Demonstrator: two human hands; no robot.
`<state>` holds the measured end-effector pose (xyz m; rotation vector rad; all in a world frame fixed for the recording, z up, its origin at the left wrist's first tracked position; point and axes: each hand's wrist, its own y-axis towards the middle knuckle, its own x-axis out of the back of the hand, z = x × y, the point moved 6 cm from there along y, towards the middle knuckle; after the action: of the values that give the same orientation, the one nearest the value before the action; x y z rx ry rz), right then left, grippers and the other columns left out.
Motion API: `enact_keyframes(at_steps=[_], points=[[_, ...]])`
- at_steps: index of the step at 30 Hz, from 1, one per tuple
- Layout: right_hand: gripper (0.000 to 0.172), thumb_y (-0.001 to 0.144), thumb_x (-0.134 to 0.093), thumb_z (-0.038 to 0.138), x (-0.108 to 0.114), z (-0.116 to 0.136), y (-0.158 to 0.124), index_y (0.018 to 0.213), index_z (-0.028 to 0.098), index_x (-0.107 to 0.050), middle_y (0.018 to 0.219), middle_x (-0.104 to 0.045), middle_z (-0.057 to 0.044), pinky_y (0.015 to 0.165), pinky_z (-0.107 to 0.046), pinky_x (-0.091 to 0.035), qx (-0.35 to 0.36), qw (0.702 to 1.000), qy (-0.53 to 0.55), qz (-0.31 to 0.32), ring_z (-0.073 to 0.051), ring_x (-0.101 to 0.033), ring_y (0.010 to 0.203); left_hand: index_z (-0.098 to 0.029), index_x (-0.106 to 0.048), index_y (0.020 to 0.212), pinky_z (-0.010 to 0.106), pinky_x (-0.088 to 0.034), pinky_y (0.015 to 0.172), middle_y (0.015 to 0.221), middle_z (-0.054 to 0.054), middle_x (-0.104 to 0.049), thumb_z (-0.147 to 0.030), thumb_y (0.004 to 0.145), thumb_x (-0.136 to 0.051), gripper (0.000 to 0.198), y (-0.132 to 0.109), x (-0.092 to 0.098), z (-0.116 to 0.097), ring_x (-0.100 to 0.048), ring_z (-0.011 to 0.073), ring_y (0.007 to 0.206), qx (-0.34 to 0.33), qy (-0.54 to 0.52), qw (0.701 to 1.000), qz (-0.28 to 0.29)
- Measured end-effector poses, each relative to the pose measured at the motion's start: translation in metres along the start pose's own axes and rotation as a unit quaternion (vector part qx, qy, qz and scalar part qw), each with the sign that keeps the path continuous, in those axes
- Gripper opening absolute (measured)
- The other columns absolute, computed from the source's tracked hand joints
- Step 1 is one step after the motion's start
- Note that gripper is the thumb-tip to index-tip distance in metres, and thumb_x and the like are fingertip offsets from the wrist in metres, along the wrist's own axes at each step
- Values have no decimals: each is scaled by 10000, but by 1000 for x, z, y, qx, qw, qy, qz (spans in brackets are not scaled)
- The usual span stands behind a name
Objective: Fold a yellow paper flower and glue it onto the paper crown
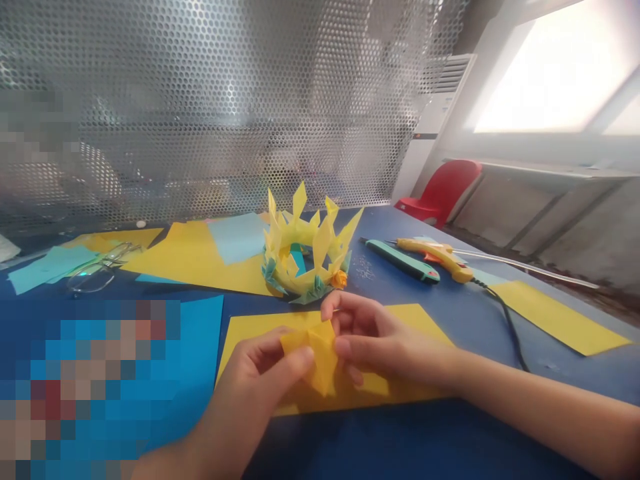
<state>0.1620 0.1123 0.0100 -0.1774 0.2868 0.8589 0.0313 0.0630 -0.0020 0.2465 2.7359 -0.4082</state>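
My left hand (265,373) pinches a small piece of folded yellow paper (320,363) between thumb and fingers. From the other side my right hand (373,337) grips the paper's right edge, its thumb against it and its fingers curled. The folded piece is held above a flat yellow sheet (400,383) on the table. Just beyond my hands stands a yellow paper crown (325,243) with pointed tips, blue-green folded pieces round its base and a small orange paper flower (339,279).
A green utility knife (400,260) and a yellow glue gun (435,257) with a black cord lie at right. Blue paper (195,380), yellow sheets (185,257) and glasses (97,273) are at left. Behind stand a perforated metal screen (225,113) and a red chair (445,190).
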Motion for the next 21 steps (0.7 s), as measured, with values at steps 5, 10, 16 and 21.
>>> enact_keyframes(at_steps=[5, 10, 16, 21], points=[[337, 817, -814, 292, -4, -2, -2, 978, 175, -541, 751, -673, 50, 557, -145, -517, -1, 1000, 4, 25, -40, -645, 535, -222, -844, 866, 234, -548, 745, 793, 27, -800, -320, 801, -747, 153, -2, 2, 1, -706, 179, 776, -2, 5, 1000, 6], [279, 837, -793, 249, -3, -2, -2, 968, 166, -561, 789, -692, 31, 585, -153, -536, 9, 1000, -6, 27, -49, -661, 589, -220, -840, 868, 214, -555, 707, 776, 14, -786, -328, 784, -786, 147, -5, 5, 0, -687, 158, 747, -12, 14, 1000, -22], [264, 830, -794, 219, -8, 3, -4, 968, 155, -578, 745, -661, 53, 554, -165, -537, 26, 999, -27, 32, -50, -638, 533, -235, -833, 881, 196, -558, 645, 733, -7, -769, -217, 710, -842, 173, -7, 5, -1, -684, 150, 717, -29, 30, 999, -33], [265, 840, -781, 240, -9, 4, -6, 959, 170, -555, 727, -620, 58, 508, -147, -506, 43, 998, -44, 34, -46, -591, 541, -230, -834, 785, 187, -566, 649, 707, -9, -764, -241, 695, -866, 97, -8, 5, -1, -683, 140, 693, -32, 39, 998, -28]])
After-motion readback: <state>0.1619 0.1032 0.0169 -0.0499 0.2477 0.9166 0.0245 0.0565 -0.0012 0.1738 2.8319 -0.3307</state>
